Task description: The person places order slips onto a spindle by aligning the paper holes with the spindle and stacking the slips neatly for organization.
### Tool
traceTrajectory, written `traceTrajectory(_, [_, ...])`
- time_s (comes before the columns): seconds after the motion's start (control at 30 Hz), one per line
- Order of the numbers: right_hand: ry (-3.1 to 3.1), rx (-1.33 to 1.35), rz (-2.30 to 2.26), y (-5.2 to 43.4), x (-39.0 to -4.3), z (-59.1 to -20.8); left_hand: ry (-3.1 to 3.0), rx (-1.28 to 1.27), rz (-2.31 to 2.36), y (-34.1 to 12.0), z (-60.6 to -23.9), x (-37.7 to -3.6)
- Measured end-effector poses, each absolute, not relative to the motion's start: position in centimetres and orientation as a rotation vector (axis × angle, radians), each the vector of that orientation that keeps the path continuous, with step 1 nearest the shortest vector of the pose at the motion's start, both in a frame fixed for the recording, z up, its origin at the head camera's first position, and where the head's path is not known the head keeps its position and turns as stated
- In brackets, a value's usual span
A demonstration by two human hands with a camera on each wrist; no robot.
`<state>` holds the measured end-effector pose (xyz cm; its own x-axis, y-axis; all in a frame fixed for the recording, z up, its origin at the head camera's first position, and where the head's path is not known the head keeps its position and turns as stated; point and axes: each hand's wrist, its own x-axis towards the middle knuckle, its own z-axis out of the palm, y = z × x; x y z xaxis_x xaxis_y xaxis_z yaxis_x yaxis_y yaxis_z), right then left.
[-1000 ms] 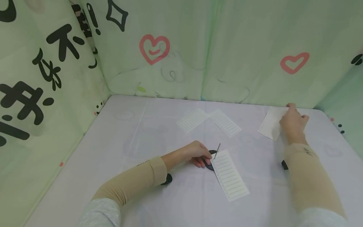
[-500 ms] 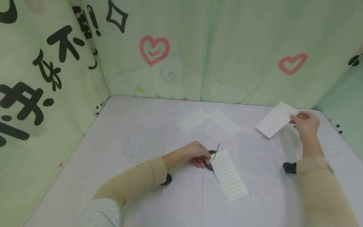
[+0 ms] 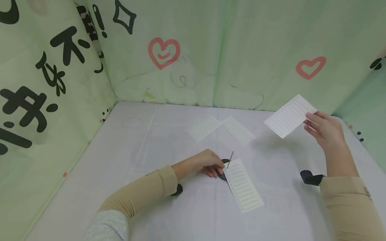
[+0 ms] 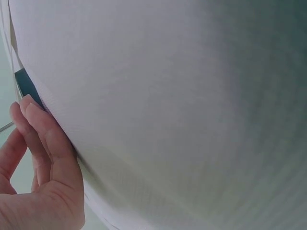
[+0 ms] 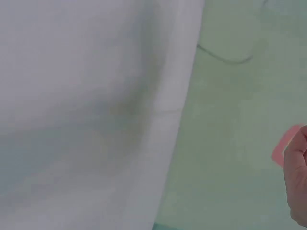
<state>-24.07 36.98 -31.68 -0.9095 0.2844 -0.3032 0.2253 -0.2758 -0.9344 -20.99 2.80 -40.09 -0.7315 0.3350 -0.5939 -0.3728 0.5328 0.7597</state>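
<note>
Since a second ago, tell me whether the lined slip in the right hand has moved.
Yes. The lined slip, pinched by the right hand, has risen off the table toward the red heart.

Soft, even light with faint shadows; the head view bends at its edges, both wrist views blurred.

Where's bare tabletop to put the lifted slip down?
The right hand holds the slip in the air. Bare table lies left of the two far slips, and along the near edge below the left hand. It is crowded at centre: scissors against the near slip.
</note>
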Motion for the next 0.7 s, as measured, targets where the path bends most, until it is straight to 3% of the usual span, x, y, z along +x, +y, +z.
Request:
traceTrajectory(0.5, [-2.036, -0.115, 2.542, 30.8, -22.3, -27.4, 1.968, 0.025, 1.333, 1.0, -39.1, -21.8])
traceTrajectory(0.7, [-2.215, 0.168, 2.459, 28.3, -21.7, -27.2, 1.946, 0.136, 1.46, -0.5, -36.4, -23.1])
